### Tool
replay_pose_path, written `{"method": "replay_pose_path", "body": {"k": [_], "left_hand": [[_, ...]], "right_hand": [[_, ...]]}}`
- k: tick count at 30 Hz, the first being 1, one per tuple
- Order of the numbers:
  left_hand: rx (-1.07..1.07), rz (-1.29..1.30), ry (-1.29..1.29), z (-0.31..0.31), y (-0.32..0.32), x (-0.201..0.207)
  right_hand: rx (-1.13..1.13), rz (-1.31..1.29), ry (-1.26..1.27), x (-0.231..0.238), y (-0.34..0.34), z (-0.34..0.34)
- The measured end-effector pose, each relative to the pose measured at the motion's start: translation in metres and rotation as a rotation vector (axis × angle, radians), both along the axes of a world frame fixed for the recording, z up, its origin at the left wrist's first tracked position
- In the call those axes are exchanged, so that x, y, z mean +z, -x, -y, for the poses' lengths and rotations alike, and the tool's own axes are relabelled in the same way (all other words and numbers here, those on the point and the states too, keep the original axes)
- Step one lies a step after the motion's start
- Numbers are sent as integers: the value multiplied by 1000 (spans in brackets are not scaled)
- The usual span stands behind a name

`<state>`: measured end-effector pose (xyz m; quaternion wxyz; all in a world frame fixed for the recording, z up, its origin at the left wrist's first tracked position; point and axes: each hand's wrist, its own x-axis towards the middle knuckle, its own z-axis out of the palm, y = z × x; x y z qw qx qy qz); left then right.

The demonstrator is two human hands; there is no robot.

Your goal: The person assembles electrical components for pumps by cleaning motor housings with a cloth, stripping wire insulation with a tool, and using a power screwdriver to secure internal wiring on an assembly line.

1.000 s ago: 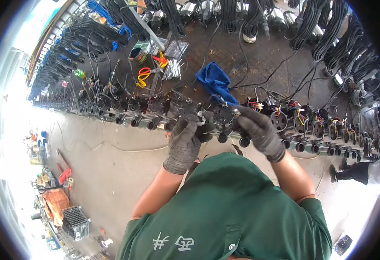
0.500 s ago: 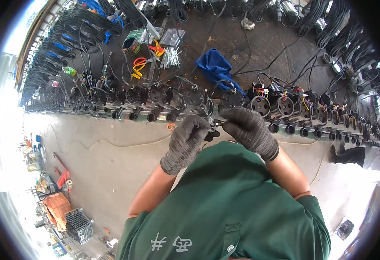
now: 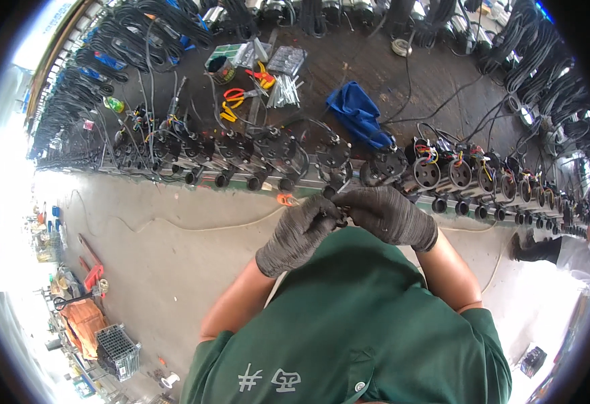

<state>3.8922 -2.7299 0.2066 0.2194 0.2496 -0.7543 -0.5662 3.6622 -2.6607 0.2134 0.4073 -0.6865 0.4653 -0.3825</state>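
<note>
Both hands wear dark grey gloves and meet in front of the bench edge, above my green shirt. My left hand [image 3: 298, 236] is closed, thumb and fingers pinched round a small dark piece [image 3: 342, 217] whose kind I cannot make out. My right hand [image 3: 390, 219] is closed too, its fingertips pressed against the same spot from the right. Fingers cover most of the piece. Just beyond the hands stands a row of black cylindrical pump-like housings [image 3: 333, 153]; those to the right are open-topped housings [image 3: 427, 173] with coloured wires.
On the dark bench [image 3: 322, 67] lie a blue cloth [image 3: 357, 113], red-and-yellow cutters [image 3: 238, 96], yellow-red pliers [image 3: 263, 75], white cable ties [image 3: 285, 92] and a tin [image 3: 221, 69]. Coiled black cables [image 3: 116, 50] crowd the back and left. An orange-handled tool [image 3: 286, 199] shows by my left hand.
The bench has shifted rightward and slightly down in the picture. My hands have come closer together, lower and nearer my body, and the right fingers now cover more of the small piece.
</note>
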Motion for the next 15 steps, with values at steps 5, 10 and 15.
{"method": "replay_pose_path", "body": {"k": [5,10,15], "left_hand": [[14,-11,-71,5,-10,8],[135,-107,-54,11,-29,-6],[306,-199,-201,14,-54,-14]], "right_hand": [[-86,-92,87,3,-20,4],[-212,-148,82,6,-31,9],[-286,-63,77,6,-44,7]]}}
